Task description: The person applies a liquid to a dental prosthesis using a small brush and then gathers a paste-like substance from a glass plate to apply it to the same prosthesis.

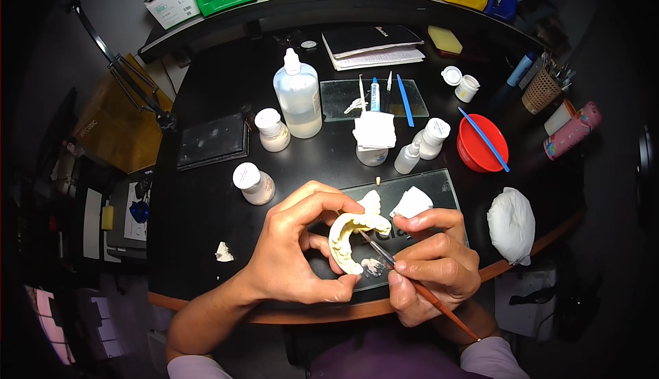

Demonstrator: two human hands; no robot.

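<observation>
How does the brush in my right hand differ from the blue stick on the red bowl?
The brush has a reddish-brown handle and dark ferrule; the blue stick looks plain blue throughout. The brush is held in the right hand, its tip at the pale dental model; the blue stick lies across the red bowl. Both are long and slender.
</observation>
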